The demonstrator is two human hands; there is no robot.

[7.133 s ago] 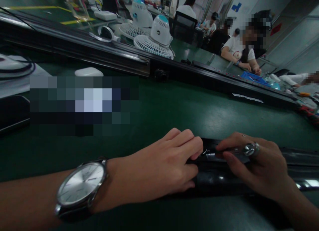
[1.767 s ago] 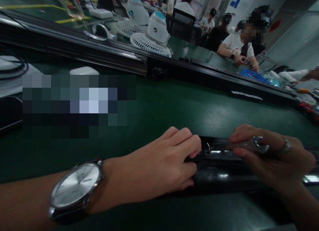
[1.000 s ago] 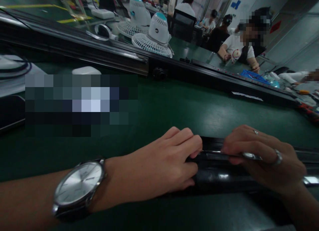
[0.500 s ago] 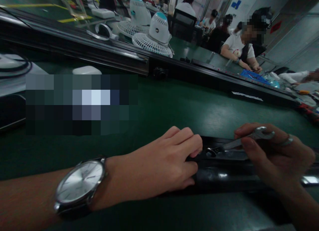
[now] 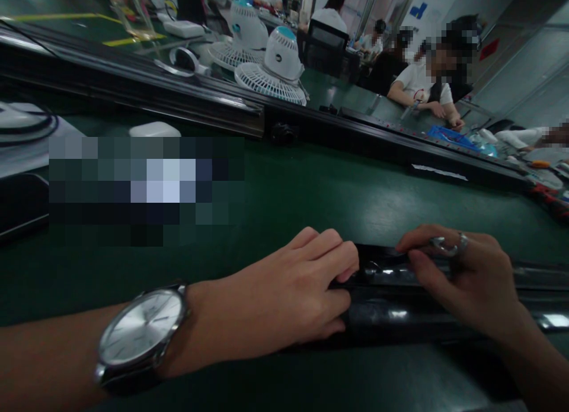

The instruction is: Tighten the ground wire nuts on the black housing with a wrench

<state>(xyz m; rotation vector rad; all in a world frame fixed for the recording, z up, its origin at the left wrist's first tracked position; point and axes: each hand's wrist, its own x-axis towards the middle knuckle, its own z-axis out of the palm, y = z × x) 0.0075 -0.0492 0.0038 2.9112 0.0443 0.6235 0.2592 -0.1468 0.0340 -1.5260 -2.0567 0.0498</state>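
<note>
The right hand (image 5: 475, 275) is pinching a wrench (image 5: 438, 243) over a black bar (image 5: 400, 323). The left hand (image 5: 302, 287) is curling at the bar, but its fingertips are hiding, so I cannot tell its grip. The bar is lying on the green bench (image 5: 320, 187). Farther off, 2 white fans (image 5: 281, 59) are sitting behind a dark rail (image 5: 377, 142).

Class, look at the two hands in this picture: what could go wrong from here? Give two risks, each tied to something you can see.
First, the right hand holds the wrench between thumb and fingers; if that grip slips, the metal might scratch the glossy black part below.

Second, the bare left hand is curled at that same part, in line with the right fingertips, so a slip toward it could knock its knuckles.
</note>
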